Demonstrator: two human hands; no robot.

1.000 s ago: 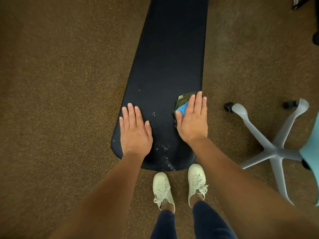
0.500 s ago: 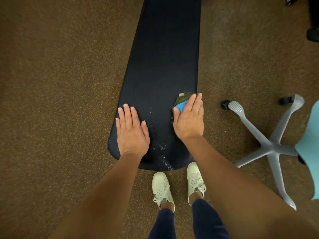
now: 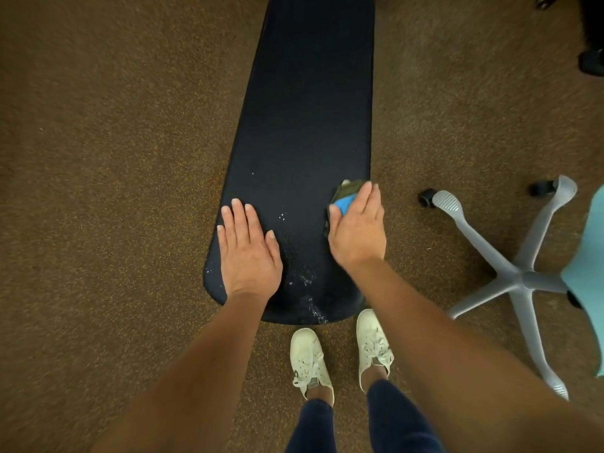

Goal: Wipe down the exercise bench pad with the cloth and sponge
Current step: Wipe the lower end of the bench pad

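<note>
Floor: a brown speckled carpet floor [image 3: 114,158] lies all around.
Worktop: the long black padded worktop [image 3: 310,109] of the exercise bench runs away from the person. Its rounded end is nearest. It looks firm and fixed, probably slick where wet, so it calls for pressed strokes rather than a grip.
Chair: a grey five-spoke office chair base [image 3: 519,276] stands to the right, apart from the worktop.
Arms: the left arm [image 3: 196,354] and right arm [image 3: 441,338] reach forward and down, nearly straight.
Left hand: the left hand [image 3: 248,250] lies flat, palm down, on the near left of the worktop. Its fingers are straight and hold nothing; likely a brace.
Right hand: the right hand [image 3: 358,230] presses on cloth and sponge at the worktop's right edge, with fingers extended over them and the thumb alongside.
Shoes: white lace-up shoes [image 3: 309,358] stand just before the near end.
Cloth: an olive-green folded cloth [image 3: 348,188] peeks past the fingertips. It is probably limp and light and best pinned under the palm.
Sponge: a small blue sponge [image 3: 344,202] shows beside the thumb and is presumably squashy.
Droplets: white droplets [image 3: 304,276] speckle the worktop between the hands.
</note>
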